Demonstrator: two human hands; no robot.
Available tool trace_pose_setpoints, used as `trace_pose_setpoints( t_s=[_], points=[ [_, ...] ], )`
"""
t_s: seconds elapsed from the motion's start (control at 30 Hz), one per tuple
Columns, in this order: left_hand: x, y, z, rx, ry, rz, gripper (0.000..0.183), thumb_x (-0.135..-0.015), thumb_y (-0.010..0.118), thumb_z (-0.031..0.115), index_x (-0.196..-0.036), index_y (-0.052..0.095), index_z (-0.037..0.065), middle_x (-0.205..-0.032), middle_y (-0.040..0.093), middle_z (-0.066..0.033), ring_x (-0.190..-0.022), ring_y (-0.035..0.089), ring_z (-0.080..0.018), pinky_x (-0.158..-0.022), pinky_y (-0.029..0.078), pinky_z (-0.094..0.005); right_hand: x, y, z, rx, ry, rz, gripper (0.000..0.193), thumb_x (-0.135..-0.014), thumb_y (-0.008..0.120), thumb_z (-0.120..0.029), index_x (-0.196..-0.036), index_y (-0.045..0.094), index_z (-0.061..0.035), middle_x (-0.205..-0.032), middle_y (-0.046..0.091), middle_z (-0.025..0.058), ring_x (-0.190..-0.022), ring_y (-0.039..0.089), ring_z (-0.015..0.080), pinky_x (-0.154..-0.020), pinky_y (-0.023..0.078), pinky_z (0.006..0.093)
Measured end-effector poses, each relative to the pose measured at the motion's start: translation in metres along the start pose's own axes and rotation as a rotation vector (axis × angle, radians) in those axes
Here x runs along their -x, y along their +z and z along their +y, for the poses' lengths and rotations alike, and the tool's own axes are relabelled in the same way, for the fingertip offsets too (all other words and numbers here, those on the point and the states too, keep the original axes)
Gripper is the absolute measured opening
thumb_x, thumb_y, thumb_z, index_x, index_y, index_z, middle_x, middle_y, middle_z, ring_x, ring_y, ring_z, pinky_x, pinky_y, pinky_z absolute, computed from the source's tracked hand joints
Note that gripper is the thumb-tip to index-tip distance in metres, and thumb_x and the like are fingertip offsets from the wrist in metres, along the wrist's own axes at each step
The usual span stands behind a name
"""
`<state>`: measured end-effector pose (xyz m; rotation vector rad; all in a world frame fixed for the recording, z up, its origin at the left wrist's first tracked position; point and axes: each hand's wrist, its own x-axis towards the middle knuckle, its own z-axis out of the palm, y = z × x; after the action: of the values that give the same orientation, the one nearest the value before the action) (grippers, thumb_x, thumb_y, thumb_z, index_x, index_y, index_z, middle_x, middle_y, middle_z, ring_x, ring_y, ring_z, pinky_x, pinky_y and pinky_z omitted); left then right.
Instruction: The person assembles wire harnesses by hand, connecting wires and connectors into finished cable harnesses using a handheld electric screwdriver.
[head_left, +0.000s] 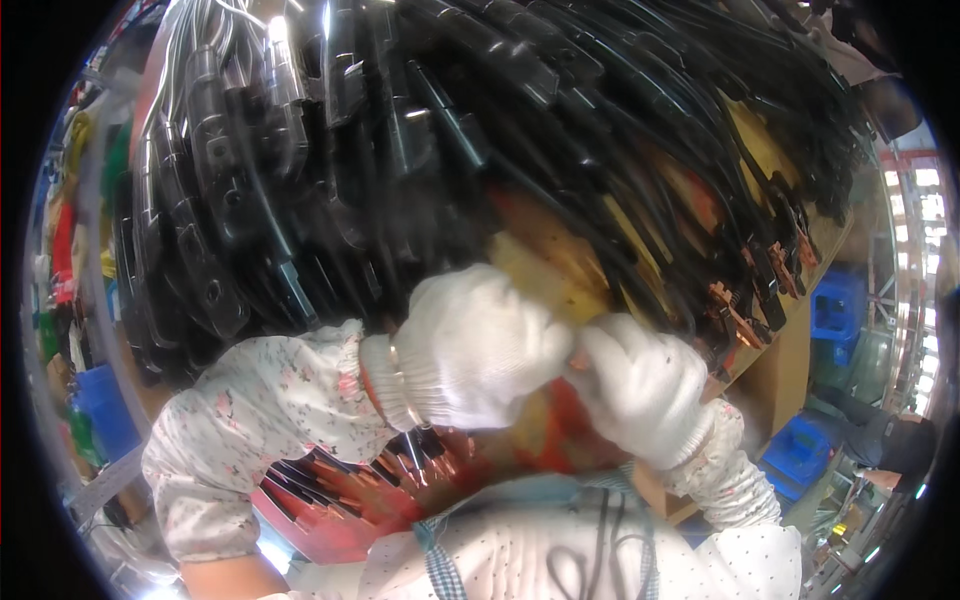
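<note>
My left hand (485,350), in a white knit glove, is closed with its fingertips toward the right. Close beside it, my right hand (645,385), gloved the same way, is also closed. Their fingertips come together over the table. A small copper-coloured bit shows between them, but blur hides what they pinch. Black cables (450,115) with thick moulded parts lie heaped in front of both hands. At the right, several cables end in bare copper strands (735,312). More copper-tipped ends (350,475) lie under my left forearm, close to my body.
The worktop (545,270) shows yellow and red patches between the cables. White cables (205,25) run off at the far left. Beyond the right edge are a cardboard box (790,370), blue stools (797,455) and another person (895,440). A blue bin (105,410) is at the left.
</note>
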<state>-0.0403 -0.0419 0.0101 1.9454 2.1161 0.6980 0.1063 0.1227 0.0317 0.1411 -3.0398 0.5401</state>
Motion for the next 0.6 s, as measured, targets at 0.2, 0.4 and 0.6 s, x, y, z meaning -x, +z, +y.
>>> trace_pose_setpoints(
  t_s=[0.2,0.4,0.6],
  points=[
    [-0.002,-0.006,0.007,-0.042,0.003,-0.117,0.019,-0.057,0.076,0.017,-0.069,0.061,0.015,-0.063,0.06,-0.0024,-0.055,0.059,-0.0283,-0.052,0.046,-0.0401,0.004,0.008,-0.004,0.008,0.001,0.0,0.025,-0.088,0.073,-0.026,-0.104,0.064,-0.0083,-0.084,0.059,0.0068,-0.06,0.065,0.0246,-0.052,0.052,0.0374],
    [0.0,0.001,-0.002,0.062,0.103,-0.069,0.021,-0.067,0.078,0.017,-0.084,0.065,0.013,-0.07,0.063,-0.0039,-0.064,0.062,-0.029,-0.061,0.049,-0.0416,0.016,0.005,0.002,-0.159,0.015,0.064,0.035,-0.083,0.077,-0.021,-0.112,0.066,-0.0065,-0.09,0.065,0.0077,-0.076,0.069,0.0281,-0.065,0.056,0.0394],
    [-0.009,0.002,0.003,-0.009,0.198,0.068,0.054,-0.072,0.082,0.039,-0.115,0.07,0.009,-0.075,0.063,-0.0024,-0.065,0.063,-0.0269,-0.061,0.047,-0.0413,0.187,0.046,0.048,-0.064,0.722,0.809,0.027,-0.094,0.066,-0.004,-0.122,0.067,-0.002,-0.101,0.073,0.014,-0.09,0.071,0.0303,-0.078,0.058,0.0369]
  ],
)
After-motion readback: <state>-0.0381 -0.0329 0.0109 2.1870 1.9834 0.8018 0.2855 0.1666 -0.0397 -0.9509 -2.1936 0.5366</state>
